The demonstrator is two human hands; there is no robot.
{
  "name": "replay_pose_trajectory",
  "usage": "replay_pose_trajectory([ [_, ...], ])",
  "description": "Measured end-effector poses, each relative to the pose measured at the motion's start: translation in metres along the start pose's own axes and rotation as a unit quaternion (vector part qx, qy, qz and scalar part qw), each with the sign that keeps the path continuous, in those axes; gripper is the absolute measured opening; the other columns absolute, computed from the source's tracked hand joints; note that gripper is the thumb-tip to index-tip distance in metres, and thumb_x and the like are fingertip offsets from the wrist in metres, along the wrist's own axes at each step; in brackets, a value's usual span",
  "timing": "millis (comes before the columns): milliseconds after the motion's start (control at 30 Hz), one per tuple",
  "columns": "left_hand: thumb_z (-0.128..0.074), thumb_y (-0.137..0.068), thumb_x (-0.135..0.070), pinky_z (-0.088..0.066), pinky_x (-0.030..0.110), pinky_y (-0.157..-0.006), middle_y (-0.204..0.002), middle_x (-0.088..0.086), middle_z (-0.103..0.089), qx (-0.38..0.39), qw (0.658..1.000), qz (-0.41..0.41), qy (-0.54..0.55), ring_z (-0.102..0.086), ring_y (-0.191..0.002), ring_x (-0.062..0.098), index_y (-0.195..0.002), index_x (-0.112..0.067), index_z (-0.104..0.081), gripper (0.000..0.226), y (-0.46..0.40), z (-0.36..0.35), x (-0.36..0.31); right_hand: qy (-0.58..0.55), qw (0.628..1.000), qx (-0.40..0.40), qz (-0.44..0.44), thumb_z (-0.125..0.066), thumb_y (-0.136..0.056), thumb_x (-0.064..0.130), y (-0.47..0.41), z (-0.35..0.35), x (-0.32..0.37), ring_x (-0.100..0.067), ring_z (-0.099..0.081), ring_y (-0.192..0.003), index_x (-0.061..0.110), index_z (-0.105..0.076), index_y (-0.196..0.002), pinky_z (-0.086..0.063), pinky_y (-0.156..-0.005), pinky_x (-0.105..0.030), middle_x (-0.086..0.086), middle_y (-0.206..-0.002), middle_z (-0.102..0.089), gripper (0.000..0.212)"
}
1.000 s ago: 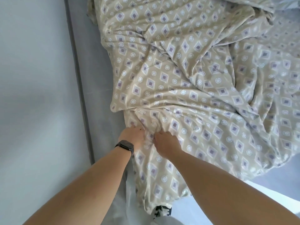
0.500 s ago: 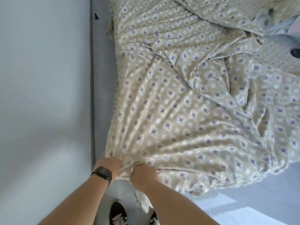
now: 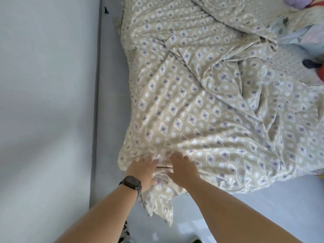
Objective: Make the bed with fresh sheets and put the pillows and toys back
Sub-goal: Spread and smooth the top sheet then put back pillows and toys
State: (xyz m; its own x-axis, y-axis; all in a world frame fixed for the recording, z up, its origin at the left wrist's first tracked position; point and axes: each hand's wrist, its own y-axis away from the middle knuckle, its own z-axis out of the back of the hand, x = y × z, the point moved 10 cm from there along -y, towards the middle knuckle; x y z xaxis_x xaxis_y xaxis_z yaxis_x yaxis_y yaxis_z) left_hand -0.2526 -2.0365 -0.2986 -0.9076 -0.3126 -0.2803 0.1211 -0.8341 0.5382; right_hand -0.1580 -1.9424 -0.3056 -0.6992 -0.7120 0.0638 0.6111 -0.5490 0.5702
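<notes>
Okay, big beige cotton sheet printed with purple diamonds and white circles (image 3: 192, 111): heaped and creased across the bed, near corner bunched into a hanging tail under both hands, far end crumpled toward the top right. Likely step: spreading the fresh sheet toward the wall-side corner. Best done by taking the hem proper rather than a wad, drawing the corner out to the mattress edge, then smoothing outward so the diagonal folds flatten; worth freeing the folded ridge in the middle first, else tension just drags the whole pile. Left hand (image 3: 142, 171) and right hand (image 3: 182, 171) side by side on the bunched corner, fingers stretched out and resting flat on the cloth, not curled round it; whether a thumb pinches underneath, cannot tell. Surroundings: plain pale wall (image 3: 43, 102) at left, bluish-grey bare bed surface (image 3: 263, 207) exposed at lower right and in a strip beside the wall, darker grey edge strip (image 3: 97, 102) along the wall. Soft purple and red things (image 3: 296, 1) at top right, probably toys, mostly cut off. Black smartwatch (image 3: 131, 184) on the left wrist.
</notes>
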Motion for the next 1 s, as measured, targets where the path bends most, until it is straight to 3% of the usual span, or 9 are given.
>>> replay_pose_trajectory([
  [133, -0.072, -0.085, -0.024, -0.048, 0.043, -0.096, -0.152, 0.004, -0.038, -0.029, 0.999, 0.032, 0.019, -0.046, -0.128, 0.031, -0.135, -0.020, -0.050, 0.054, -0.008, -0.035, -0.026, 0.043, 0.998, 0.014, 0.051, -0.065, -0.091, 0.029, 0.008, -0.031, -0.014, -0.025, -0.043, -0.125, 0.025, -0.048, -0.130, -0.046, -0.091, -0.044, -0.001, -0.136, -0.045, 0.043],
  [233, -0.089, -0.046, -0.006, -0.056, 0.036, -0.052, -0.095, 0.002, -0.068, -0.149, 0.986, 0.079, 0.015, -0.065, -0.083, 0.028, -0.088, -0.020, -0.070, 0.048, -0.007, -0.038, -0.027, 0.066, 0.993, -0.047, 0.091, -0.056, -0.094, 0.014, 0.003, -0.033, -0.015, -0.025, -0.044, -0.129, 0.026, -0.054, -0.126, -0.044, -0.090, -0.042, 0.000, -0.133, -0.054, 0.035],
  [300, -0.090, -0.034, -0.003, -0.051, 0.030, -0.043, -0.081, 0.000, -0.068, -0.209, 0.971, 0.113, 0.010, -0.064, -0.071, 0.026, -0.077, -0.020, -0.071, 0.050, -0.009, -0.044, -0.026, 0.068, 0.990, -0.065, 0.108, -0.054, -0.094, 0.011, 0.002, -0.037, -0.016, -0.023, -0.042, -0.132, 0.028, -0.057, -0.124, -0.042, -0.091, -0.043, 0.002, -0.130, -0.057, 0.035],
  [500, -0.089, -0.044, -0.012, -0.051, 0.039, -0.056, -0.087, -0.002, -0.062, -0.271, 0.941, 0.205, 0.009, -0.057, -0.082, 0.029, -0.083, -0.026, -0.066, 0.047, -0.010, -0.065, -0.026, 0.047, 0.984, -0.127, 0.115, -0.054, -0.089, 0.006, 0.000, -0.044, -0.024, -0.027, -0.054, -0.117, 0.023, -0.055, -0.122, -0.046, -0.086, -0.040, -0.003, -0.122, -0.057, 0.037],
  [600, -0.064, -0.065, -0.018, -0.049, 0.046, -0.073, -0.100, 0.002, -0.058, -0.323, 0.925, 0.200, -0.006, -0.052, -0.098, 0.036, -0.097, -0.021, -0.064, 0.032, -0.003, -0.080, -0.033, 0.047, 0.973, -0.162, 0.158, -0.076, -0.070, 0.019, 0.009, -0.051, -0.022, -0.021, -0.065, -0.079, 0.021, -0.066, -0.097, -0.051, -0.062, -0.031, 0.000, -0.089, -0.063, 0.028],
  [667, -0.056, -0.063, -0.017, -0.042, 0.049, -0.081, -0.102, 0.006, -0.055, -0.334, 0.923, 0.190, -0.034, -0.050, -0.099, 0.037, -0.100, -0.018, -0.061, 0.037, -0.008, -0.084, -0.038, 0.060, 0.956, -0.206, 0.200, -0.067, -0.075, 0.035, 0.008, -0.061, -0.025, -0.018, -0.061, -0.062, 0.024, -0.062, -0.082, -0.049, -0.053, -0.028, 0.005, -0.075, -0.058, 0.014],
  [767, -0.064, -0.059, -0.018, -0.041, 0.049, -0.084, -0.099, 0.005, -0.053, -0.331, 0.926, 0.175, -0.045, -0.051, -0.093, 0.035, -0.099, -0.018, -0.059, 0.040, -0.013, -0.080, -0.037, 0.040, 0.949, -0.214, 0.226, -0.041, -0.098, 0.043, 0.005, -0.055, -0.027, -0.024, -0.065, -0.079, 0.023, -0.059, -0.098, -0.052, -0.064, -0.034, 0.001, -0.091, -0.062, 0.027],
  [867, -0.045, -0.066, -0.019, -0.041, 0.044, -0.090, -0.105, 0.002, -0.053, -0.352, 0.928, 0.072, -0.099, -0.051, -0.095, 0.031, -0.102, -0.017, -0.061, 0.039, -0.013, -0.068, -0.052, 0.033, 0.955, -0.194, 0.223, -0.025, -0.106, 0.044, 0.003, -0.048, -0.028, -0.037, -0.060, -0.106, 0.024, -0.049, -0.124, -0.044, -0.086, -0.044, -0.008, -0.120, -0.060, 0.036],
  [1000, -0.041, -0.073, -0.028, -0.039, 0.033, -0.091, -0.109, -0.009, -0.048, -0.332, 0.935, -0.014, -0.127, -0.048, -0.099, 0.018, -0.108, -0.026, -0.053, 0.037, -0.021, -0.061, -0.061, 0.006, 0.944, -0.242, 0.226, -0.025, -0.104, 0.046, 0.002, -0.049, -0.031, -0.036, -0.060, -0.108, 0.032, -0.047, -0.129, -0.041, -0.090, -0.044, -0.006, -0.118, -0.065, 0.036],
])
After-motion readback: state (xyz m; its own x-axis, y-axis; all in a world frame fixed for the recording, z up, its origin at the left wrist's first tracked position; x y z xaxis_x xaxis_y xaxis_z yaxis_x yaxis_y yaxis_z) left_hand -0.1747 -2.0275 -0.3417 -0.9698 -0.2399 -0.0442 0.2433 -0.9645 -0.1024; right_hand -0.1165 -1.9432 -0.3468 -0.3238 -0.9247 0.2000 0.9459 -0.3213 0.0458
